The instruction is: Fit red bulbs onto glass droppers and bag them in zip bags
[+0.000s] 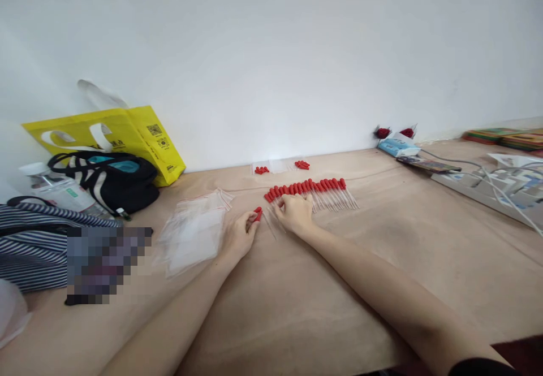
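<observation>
A row of red-bulbed glass droppers [326, 185] lies on the table, bulbs toward the wall and thin clear tubes toward me. My right hand [294, 212] is closed at the left end of this row, its fingertips pinched by a dropper's tube; the fingers partly hide the tubes there. To its left, my left hand [244, 233] pinches a red-bulbed dropper [258, 213] between thumb and fingers. A thin tube slants across the gap between the hands. Beside my left hand lies a spread pile of clear zip bags [197, 234].
Near the wall lie bags with red bulbs [262, 170]. At left stand a yellow bag [127, 133], a black bag [127, 186], a plastic bottle [72, 195] and striped cloth [34, 246]. At right are a blue tissue pack [399, 145], a white power strip [487, 192] and cables.
</observation>
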`<action>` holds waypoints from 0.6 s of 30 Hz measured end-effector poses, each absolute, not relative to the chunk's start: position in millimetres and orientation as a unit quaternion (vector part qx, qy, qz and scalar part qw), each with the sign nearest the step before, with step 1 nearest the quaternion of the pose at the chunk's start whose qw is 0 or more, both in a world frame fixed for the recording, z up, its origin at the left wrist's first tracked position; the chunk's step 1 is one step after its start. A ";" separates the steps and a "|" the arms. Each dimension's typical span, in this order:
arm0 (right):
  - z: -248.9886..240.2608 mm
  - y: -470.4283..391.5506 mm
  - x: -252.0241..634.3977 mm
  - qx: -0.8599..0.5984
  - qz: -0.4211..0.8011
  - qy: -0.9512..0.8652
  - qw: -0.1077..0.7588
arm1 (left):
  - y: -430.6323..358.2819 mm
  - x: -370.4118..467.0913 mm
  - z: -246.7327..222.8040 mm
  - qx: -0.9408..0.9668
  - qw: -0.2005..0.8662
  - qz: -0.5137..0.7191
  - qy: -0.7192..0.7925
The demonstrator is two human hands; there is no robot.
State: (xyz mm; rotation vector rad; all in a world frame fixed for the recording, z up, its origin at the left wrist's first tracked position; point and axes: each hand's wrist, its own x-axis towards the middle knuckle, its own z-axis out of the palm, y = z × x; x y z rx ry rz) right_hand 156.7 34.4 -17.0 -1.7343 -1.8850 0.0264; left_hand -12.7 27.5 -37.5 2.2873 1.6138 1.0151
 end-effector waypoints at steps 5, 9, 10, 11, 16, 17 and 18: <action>-10.7 14.6 149.4 -0.639 0.005 -0.742 0.203 | 24.3 -12.3 -35.7 0.751 0.052 0.355 0.555; -9.4 10.5 142.8 -0.647 -0.006 -0.747 0.154 | 21.1 -11.9 -33.9 0.752 0.024 0.345 0.561; -9.2 10.6 141.3 -0.649 -0.005 -0.747 0.144 | 20.9 -11.7 -33.8 0.754 0.014 0.338 0.563; -9.1 10.9 139.9 -0.650 -0.003 -0.748 0.134 | 21.0 -11.5 -33.7 0.756 0.003 0.330 0.565; -12.3 10.3 143.3 -0.652 -0.010 -0.747 0.125 | 23.0 -12.3 -33.3 0.764 -0.014 0.317 0.562; -14.0 9.2 148.2 -0.650 -0.020 -0.746 0.142 | 23.3 -12.8 -33.1 0.763 -0.005 0.324 0.560; -16.1 7.5 155.0 -0.644 -0.031 -0.746 0.166 | 23.3 -13.3 -32.7 0.761 0.005 0.332 0.557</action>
